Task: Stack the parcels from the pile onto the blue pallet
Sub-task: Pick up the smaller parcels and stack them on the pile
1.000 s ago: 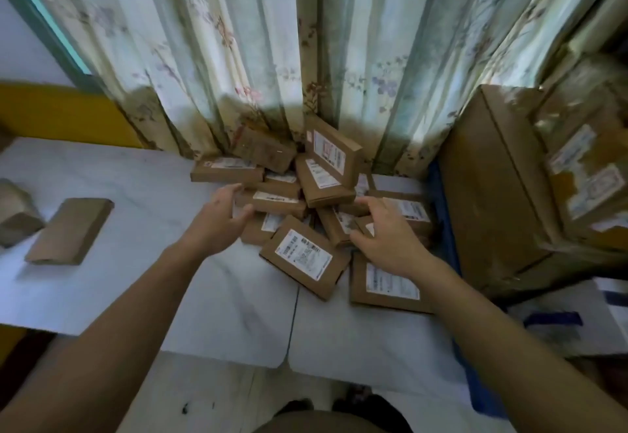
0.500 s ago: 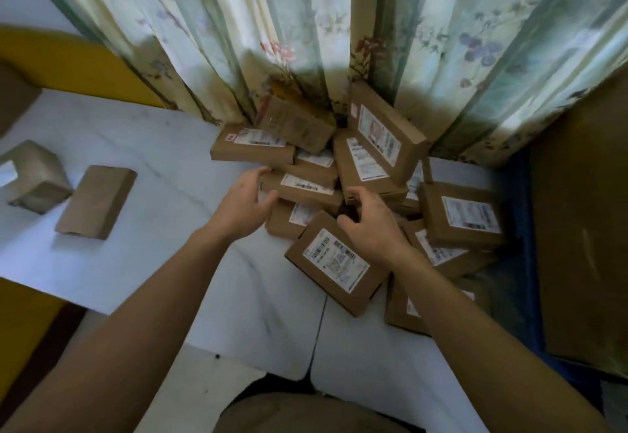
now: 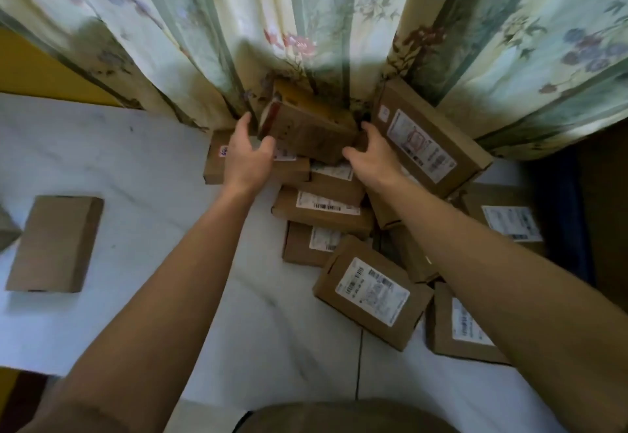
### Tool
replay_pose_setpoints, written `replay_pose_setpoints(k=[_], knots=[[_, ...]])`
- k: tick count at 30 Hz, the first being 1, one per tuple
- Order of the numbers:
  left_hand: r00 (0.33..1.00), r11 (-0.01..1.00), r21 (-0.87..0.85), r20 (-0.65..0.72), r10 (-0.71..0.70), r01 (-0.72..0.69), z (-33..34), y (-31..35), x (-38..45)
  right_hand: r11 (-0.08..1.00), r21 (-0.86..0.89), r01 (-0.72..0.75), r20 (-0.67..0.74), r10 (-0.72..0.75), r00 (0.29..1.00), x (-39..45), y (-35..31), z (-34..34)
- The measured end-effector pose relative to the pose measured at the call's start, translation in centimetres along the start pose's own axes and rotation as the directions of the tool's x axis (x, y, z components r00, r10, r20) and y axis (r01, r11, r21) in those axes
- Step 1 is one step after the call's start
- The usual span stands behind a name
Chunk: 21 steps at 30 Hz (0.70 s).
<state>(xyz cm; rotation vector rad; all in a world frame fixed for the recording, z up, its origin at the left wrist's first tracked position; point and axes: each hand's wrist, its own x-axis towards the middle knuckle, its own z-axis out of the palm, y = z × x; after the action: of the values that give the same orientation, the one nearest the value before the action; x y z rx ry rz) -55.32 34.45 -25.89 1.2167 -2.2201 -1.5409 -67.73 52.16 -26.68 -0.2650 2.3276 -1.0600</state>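
Both hands are up at the back of the parcel pile (image 3: pixel 343 201), on the plain brown parcel (image 3: pixel 306 126) that sits tilted on top, right against the floral curtain (image 3: pixel 306 17). Left hand (image 3: pixel 246 157) is on its left end: thumb out toward the box's near-left corner, fingers reaching up along the left side; looks like contact but motion blur, so can't confirm how tight. Right hand (image 3: pixel 372 157) is at the right end, fingers curled round the near-right edge, tips partly hidden behind the box. So the parcel is held between the two hands, w/ its bottom edge still over the boxes below; can't tell if it's lifted clear. Rest of the pile is on the white tabletop (image 3: pixel 136 167): a big labelled parcel (image 3: pixel 430 140) leans against the curtain just right of the right hand, label facing up; a labelled parcel (image 3: pixel 372 291) lies nearest the camera between the forearms, rotated diagonal; more labelled boxes overlap btw these and under the right forearm. Blue pallet (image 3: pixel 564 215) shows only as a dark blue strip at far right, beside the pile, mostly cut off. Separate flat brown box (image 3: pixel 56 244) lies alone at the left of the table, well apart from the pile.
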Motion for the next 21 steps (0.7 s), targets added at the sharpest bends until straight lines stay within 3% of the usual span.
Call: replay_pose_setpoints(k=[5, 10, 14, 17, 21], knots=[[0.991, 0.991, -0.117, 0.112, 0.077, -0.064, 0.5, -0.1, 2.3, 0.977, 0.205, -0.054, -0.079, 0.071, 0.994, 0.9, -0.8, 2.5], [0.998, 0.939, -0.34, 0.021, 0.065, -0.055, -0.8, -0.8, -0.1, 0.832, 0.554, -0.021, -0.244, 0.186, 0.952, -3.4, -0.4, 3.3], [0.985, 0.91, -0.389, 0.024, 0.169, -0.147, -1.5, -0.4, -4.3, 0.817, 0.57, 0.086, -0.354, 0.15, 0.923, -8.2, 0.4, 1.8], [0.954, 0.864, -0.471, 0.136, 0.267, -0.175, -1.4, 0.1, -7.4, 0.875, 0.444, 0.19, -0.478, 0.052, 0.877, -12.5, 1.5, -0.8], [0.813, 0.79, -0.527, 0.283, 0.509, -0.312, 0.5, 1.7, -12.2, 0.884, 0.372, 0.283, -0.614, 0.006, 0.789, -19.3, 4.2, -4.9]])
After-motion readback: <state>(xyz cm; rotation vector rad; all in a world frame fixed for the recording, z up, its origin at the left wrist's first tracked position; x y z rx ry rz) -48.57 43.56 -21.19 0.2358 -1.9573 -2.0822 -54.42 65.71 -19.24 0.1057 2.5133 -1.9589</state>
